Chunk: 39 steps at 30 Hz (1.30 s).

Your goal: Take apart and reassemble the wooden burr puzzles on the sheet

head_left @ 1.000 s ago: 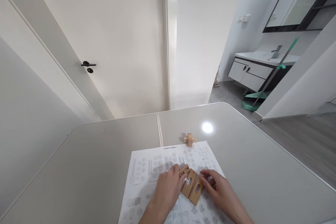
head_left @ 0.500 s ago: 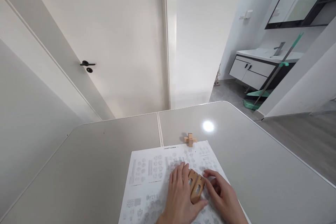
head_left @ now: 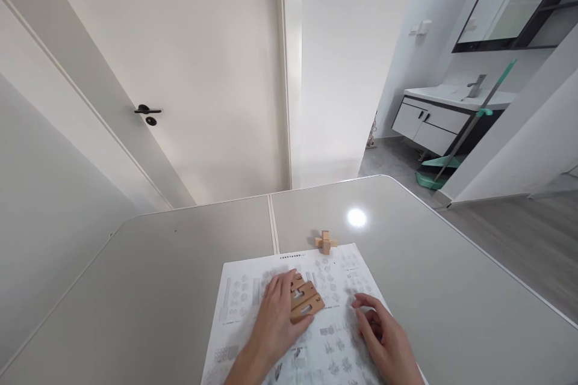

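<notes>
On the printed sheet (head_left: 335,320), my left hand (head_left: 275,311) pinches the wooden pieces (head_left: 311,299); even pressure should keep them aligned. My right hand (head_left: 383,332) curls loosely, empty.

Three pieces (head_left: 308,298) lie side by side on the sheet (head_left: 235,328), the block (head_left: 326,242) behind them

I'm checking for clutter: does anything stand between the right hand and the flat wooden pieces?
Nothing visible does; only the printed paper lies flat beneath that gap. The left hand covers the left ends of the wooden pieces, away from the right hand.
</notes>
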Tool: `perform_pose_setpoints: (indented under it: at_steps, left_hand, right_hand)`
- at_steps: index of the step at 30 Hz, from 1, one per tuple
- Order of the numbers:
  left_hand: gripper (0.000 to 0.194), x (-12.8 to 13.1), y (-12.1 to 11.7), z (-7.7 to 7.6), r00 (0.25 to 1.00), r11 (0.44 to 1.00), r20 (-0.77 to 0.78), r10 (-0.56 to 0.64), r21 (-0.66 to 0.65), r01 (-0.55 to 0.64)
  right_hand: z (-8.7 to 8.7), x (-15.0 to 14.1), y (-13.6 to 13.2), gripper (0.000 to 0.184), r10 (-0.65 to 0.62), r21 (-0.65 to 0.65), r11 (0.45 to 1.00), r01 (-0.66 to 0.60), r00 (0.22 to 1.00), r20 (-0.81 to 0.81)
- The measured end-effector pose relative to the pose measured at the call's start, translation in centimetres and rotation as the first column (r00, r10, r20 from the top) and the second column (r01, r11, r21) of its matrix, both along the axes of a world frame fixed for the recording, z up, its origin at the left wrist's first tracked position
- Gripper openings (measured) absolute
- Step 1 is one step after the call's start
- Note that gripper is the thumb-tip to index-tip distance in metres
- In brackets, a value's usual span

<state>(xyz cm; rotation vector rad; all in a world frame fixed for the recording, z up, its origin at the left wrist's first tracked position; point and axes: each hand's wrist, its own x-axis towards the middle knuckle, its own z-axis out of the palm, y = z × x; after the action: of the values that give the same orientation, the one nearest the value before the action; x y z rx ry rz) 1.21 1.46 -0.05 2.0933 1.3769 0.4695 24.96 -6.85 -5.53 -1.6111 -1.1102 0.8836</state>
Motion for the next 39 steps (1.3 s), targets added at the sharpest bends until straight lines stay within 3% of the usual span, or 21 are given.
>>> perform_pose_setpoints:
  at_steps: [4, 10, 17, 22, 26, 30, 34, 37, 39]
  left_hand:
    - [0.070, -3.8, 1.7, 0.2, 1.000, 0.999, -0.004, 0.008, 0.035, -0.008]
    - [0.062, -8.9, 3.7, 0.2, 0.989, 0.983, -0.014, 0.148, 0.113, -0.145]
    - [0.059, -11.4, 3.1, -0.9, 0.960, 0.937, 0.019, 0.278, 0.216, -0.276]
    - [0.059, -11.4, 2.6, -1.2, 0.957, 0.909, -0.005, 0.289, 0.316, -0.272]
    - [0.045, -10.5, 2.4, -0.5, 0.961, 0.896, -0.005, 0.277, 0.364, -0.256]
    - [0.028, -8.7, 1.8, 0.4, 0.987, 0.904, -0.001, 0.163, 0.401, -0.149]
    - [0.023, -6.2, 0.8, 2.0, 0.997, 0.936, 0.036, 0.075, 0.343, -0.083]
    - [0.020, -4.2, 0.1, 2.6, 0.989, 0.972, 0.143, 0.041, 0.224, -0.073]
    - [0.025, -3.1, 0.1, 2.2, 0.966, 0.986, 0.240, 0.094, 0.114, -0.124]
  right_hand:
    - [0.6, -0.6, -0.2, 0.053, -0.055, -0.007, 0.998, 0.055, 0.998, 0.024]
    - [0.9, -1.1, -0.3, 0.052, -0.052, -0.007, 0.999, 0.052, 0.998, 0.023]
    - [1.0, -1.3, 0.5, 0.049, 0.028, -0.046, 0.999, -0.024, 0.994, 0.105]
    - [2.0, -0.9, 3.8, 0.043, 0.124, -0.035, 0.992, -0.121, 0.984, 0.129]
    - [2.7, -1.0, 7.5, 0.044, 0.033, 0.017, 0.999, -0.038, 0.972, 0.233]
    - [3.0, -1.9, 10.8, 0.047, -0.024, 0.023, 1.000, 0.015, 0.891, 0.454]
    - [3.4, -2.2, 12.7, 0.040, -0.032, 0.045, 0.999, 0.010, 0.841, 0.541]
    - [3.9, -2.1, 12.5, 0.041, 0.007, 0.069, 0.996, -0.049, 0.858, 0.513]
    - [4.3, -2.3, 11.5, 0.042, 0.071, 0.078, 0.990, -0.116, 0.899, 0.433]
